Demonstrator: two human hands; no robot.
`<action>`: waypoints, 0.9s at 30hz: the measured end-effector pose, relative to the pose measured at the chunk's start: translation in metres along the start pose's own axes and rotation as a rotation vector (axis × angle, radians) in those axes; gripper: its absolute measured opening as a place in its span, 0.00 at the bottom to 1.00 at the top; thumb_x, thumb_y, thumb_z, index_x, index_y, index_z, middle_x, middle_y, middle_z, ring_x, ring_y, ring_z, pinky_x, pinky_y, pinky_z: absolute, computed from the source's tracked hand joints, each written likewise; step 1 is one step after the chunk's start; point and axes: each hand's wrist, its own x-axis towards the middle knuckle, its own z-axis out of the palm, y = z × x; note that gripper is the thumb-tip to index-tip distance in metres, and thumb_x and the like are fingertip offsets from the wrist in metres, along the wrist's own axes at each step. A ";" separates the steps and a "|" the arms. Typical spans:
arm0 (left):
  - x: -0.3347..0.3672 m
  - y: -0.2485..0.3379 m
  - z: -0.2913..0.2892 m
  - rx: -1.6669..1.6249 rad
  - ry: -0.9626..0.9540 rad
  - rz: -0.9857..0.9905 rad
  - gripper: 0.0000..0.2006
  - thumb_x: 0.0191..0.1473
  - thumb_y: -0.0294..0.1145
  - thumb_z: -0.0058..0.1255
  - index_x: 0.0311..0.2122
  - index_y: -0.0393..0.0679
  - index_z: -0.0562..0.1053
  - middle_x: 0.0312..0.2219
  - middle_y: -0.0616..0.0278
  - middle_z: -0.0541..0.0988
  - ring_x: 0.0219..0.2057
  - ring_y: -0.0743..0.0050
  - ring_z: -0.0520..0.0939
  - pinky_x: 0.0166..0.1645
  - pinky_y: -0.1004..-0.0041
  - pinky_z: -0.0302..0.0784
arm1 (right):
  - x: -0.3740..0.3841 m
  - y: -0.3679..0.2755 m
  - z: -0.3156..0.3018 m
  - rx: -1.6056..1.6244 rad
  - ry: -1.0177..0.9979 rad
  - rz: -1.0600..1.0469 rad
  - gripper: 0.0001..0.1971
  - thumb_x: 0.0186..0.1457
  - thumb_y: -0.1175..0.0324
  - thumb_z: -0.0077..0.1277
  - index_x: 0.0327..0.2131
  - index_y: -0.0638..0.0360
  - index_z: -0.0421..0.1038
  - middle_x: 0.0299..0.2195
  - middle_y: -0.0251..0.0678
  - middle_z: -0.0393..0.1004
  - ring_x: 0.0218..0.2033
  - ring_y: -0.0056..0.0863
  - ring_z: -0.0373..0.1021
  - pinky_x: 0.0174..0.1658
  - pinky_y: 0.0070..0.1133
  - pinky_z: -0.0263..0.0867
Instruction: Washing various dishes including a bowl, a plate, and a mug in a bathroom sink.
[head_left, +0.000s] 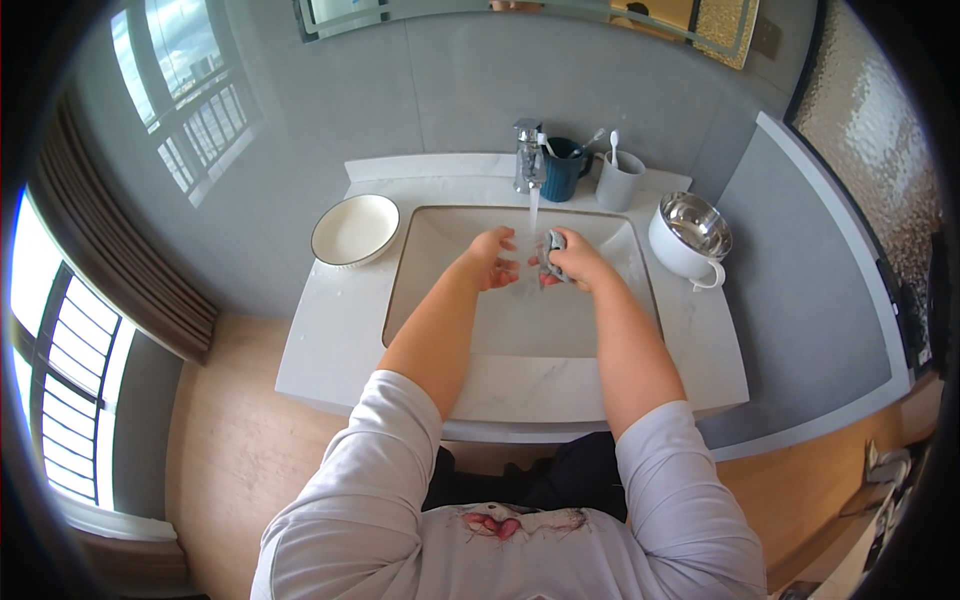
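One empty left hand (488, 257), loosely curled, right hand (577, 262) gripping crumpled cloth (554, 242), rectangular basin (540, 325)

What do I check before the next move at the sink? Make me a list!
1. Water running from the faucet: ok, a stream is falling.
2. Gray wad in the right grip: ok, held.
3. Left grip free: ok, open, nothing seen in it.
4. Dark-rimmed white bowl out of the sink: ok, left of it.
5. White handled bowl out too: ok, right of it.
6. Drain unblocked: cannot tell, not clearly visible.
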 end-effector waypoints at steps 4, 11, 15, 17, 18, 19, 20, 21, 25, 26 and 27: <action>0.004 -0.003 0.009 -0.260 0.101 0.098 0.26 0.52 0.53 0.49 0.47 0.42 0.65 0.37 0.48 0.72 0.30 0.54 0.79 0.26 0.72 0.74 | 0.004 0.001 0.003 0.184 0.161 -0.075 0.25 0.47 0.84 0.37 0.52 0.59 0.63 0.41 0.42 0.71 0.31 0.36 0.75 0.29 0.26 0.77; 0.034 -0.010 -0.009 -0.451 -0.059 0.094 0.29 0.61 0.51 0.43 0.55 0.35 0.58 0.48 0.43 0.68 0.42 0.48 0.77 0.43 0.59 0.82 | 0.014 0.011 0.012 0.397 -0.035 -0.214 0.28 0.45 0.84 0.45 0.54 0.59 0.63 0.43 0.39 0.71 0.36 0.34 0.74 0.39 0.28 0.75; 0.028 -0.020 0.008 -0.473 -0.006 0.259 0.34 0.61 0.54 0.43 0.55 0.28 0.55 0.50 0.40 0.65 0.44 0.47 0.76 0.48 0.56 0.80 | 0.018 0.017 0.013 0.152 0.088 -0.377 0.32 0.42 0.82 0.55 0.56 0.60 0.63 0.46 0.38 0.71 0.43 0.27 0.71 0.45 0.24 0.70; 0.027 -0.016 0.009 -0.489 0.041 0.162 0.35 0.60 0.54 0.43 0.56 0.29 0.54 0.50 0.38 0.65 0.44 0.46 0.76 0.48 0.54 0.79 | 0.019 0.019 0.013 0.124 0.111 -0.379 0.34 0.41 0.81 0.58 0.56 0.60 0.63 0.46 0.38 0.71 0.44 0.26 0.70 0.46 0.23 0.68; 0.026 -0.012 0.012 -0.504 0.084 0.065 0.35 0.60 0.54 0.43 0.57 0.29 0.53 0.51 0.37 0.64 0.44 0.45 0.76 0.49 0.52 0.79 | 0.019 0.019 0.011 0.087 0.132 -0.389 0.35 0.41 0.80 0.58 0.57 0.60 0.63 0.47 0.39 0.71 0.43 0.26 0.70 0.43 0.23 0.69; 0.026 -0.010 0.016 -0.503 0.079 0.064 0.35 0.60 0.54 0.43 0.57 0.29 0.53 0.51 0.37 0.64 0.44 0.45 0.76 0.49 0.52 0.79 | 0.019 0.019 0.009 0.049 0.154 -0.399 0.35 0.41 0.80 0.58 0.57 0.60 0.63 0.47 0.39 0.71 0.42 0.27 0.70 0.40 0.23 0.70; 0.027 -0.008 0.021 -0.530 0.095 0.000 0.31 0.62 0.54 0.40 0.56 0.35 0.57 0.50 0.41 0.67 0.44 0.49 0.76 0.49 0.51 0.77 | 0.018 0.021 0.005 0.046 0.160 -0.398 0.35 0.41 0.80 0.58 0.57 0.60 0.63 0.47 0.39 0.71 0.42 0.27 0.70 0.40 0.23 0.70; 0.028 -0.008 0.022 -0.558 0.118 -0.064 0.27 0.63 0.54 0.38 0.55 0.41 0.61 0.49 0.45 0.70 0.45 0.53 0.77 0.50 0.50 0.75 | 0.013 0.018 0.007 0.033 0.184 -0.371 0.34 0.40 0.79 0.58 0.56 0.60 0.64 0.44 0.39 0.72 0.37 0.26 0.71 0.34 0.22 0.70; 0.063 -0.026 -0.010 -0.412 -0.143 0.047 0.32 0.61 0.57 0.39 0.55 0.36 0.56 0.42 0.45 0.66 0.42 0.44 0.75 0.46 0.40 0.75 | 0.011 0.007 0.016 -0.085 0.203 -0.343 0.33 0.40 0.76 0.58 0.55 0.58 0.67 0.33 0.34 0.74 0.20 0.20 0.67 0.20 0.18 0.63; 0.065 -0.029 -0.006 -0.329 -0.090 0.082 0.29 0.61 0.57 0.38 0.51 0.37 0.59 0.40 0.49 0.66 0.41 0.46 0.75 0.46 0.40 0.75 | 0.011 0.008 0.015 -0.086 0.204 -0.342 0.33 0.40 0.76 0.58 0.55 0.58 0.67 0.33 0.34 0.74 0.20 0.20 0.67 0.20 0.18 0.63; 0.063 -0.030 -0.002 -0.246 -0.039 0.114 0.27 0.62 0.57 0.36 0.47 0.38 0.61 0.37 0.52 0.66 0.40 0.47 0.74 0.45 0.40 0.75 | 0.009 0.007 0.013 -0.092 0.203 -0.327 0.32 0.40 0.76 0.58 0.55 0.57 0.68 0.30 0.32 0.73 0.18 0.18 0.65 0.19 0.18 0.62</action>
